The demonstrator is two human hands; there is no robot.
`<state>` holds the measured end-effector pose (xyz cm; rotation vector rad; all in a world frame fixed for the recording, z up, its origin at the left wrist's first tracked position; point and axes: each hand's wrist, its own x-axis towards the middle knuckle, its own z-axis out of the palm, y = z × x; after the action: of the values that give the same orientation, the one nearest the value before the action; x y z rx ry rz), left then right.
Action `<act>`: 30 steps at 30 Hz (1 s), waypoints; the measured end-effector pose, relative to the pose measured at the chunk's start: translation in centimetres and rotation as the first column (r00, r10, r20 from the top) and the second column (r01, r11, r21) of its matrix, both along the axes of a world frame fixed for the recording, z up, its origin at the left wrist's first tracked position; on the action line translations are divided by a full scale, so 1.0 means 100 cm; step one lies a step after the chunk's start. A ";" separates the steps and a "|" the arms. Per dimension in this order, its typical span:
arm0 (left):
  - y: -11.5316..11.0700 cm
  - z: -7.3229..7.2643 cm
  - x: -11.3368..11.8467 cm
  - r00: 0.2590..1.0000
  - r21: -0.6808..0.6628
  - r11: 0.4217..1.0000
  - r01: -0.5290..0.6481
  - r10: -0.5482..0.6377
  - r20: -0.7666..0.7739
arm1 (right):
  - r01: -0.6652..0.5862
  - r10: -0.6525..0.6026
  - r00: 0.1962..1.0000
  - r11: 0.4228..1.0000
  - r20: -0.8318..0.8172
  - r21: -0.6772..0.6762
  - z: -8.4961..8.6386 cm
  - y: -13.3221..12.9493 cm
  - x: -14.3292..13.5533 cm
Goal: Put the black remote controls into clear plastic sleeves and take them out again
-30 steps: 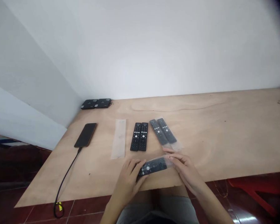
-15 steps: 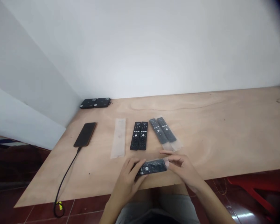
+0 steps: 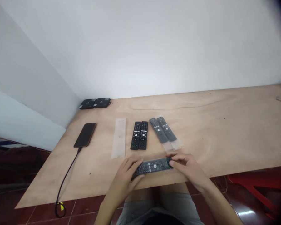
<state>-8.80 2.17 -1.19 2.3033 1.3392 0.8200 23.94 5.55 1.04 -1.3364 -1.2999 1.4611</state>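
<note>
A black remote [image 3: 155, 166] in a clear sleeve lies sideways between my hands near the table's front edge. My left hand [image 3: 128, 173] grips its left end, thumb below and fingers above. At the right end, which pokes bare out of the sleeve, my right hand [image 3: 186, 165] pinches the remote. Two bare black remotes [image 3: 139, 135] lie side by side behind it. To their right, two remotes [image 3: 162, 129] rest tilted in translucent sleeves. A flat translucent sleeve [image 3: 118, 138] is on the left of the bare pair.
A phone [image 3: 85, 135] with a black cable [image 3: 66, 178] lies on the left of the wooden table [image 3: 224, 134]. Two black boxes [image 3: 95, 103] stand at the back left corner by the wall. A red chair [image 3: 253, 184] is at the lower right.
The right end of the held remote now shows out of the sleeve. My right hand has shifted slightly right with that end.
</note>
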 end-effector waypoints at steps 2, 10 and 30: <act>-0.002 0.001 -0.009 1.000 -0.017 1.000 -0.002 0.002 -0.017 | 0.077 -0.077 0.997 0.997 -0.027 -0.026 -0.006 -0.002 0.017; -0.005 0.013 -0.047 0.996 -0.067 0.997 -0.025 0.019 -0.093 | 0.365 -0.365 0.931 0.930 -0.014 0.036 -0.014 -0.017 0.070; 0.009 0.017 -0.007 0.987 0.074 0.997 0.013 -0.001 -0.162 | -0.025 -0.143 0.835 0.955 0.531 0.297 -0.012 -0.010 -0.020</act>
<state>-9.51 3.02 0.49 2.4776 1.3880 0.7049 21.92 4.59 -0.19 -1.6355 -1.7376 0.8070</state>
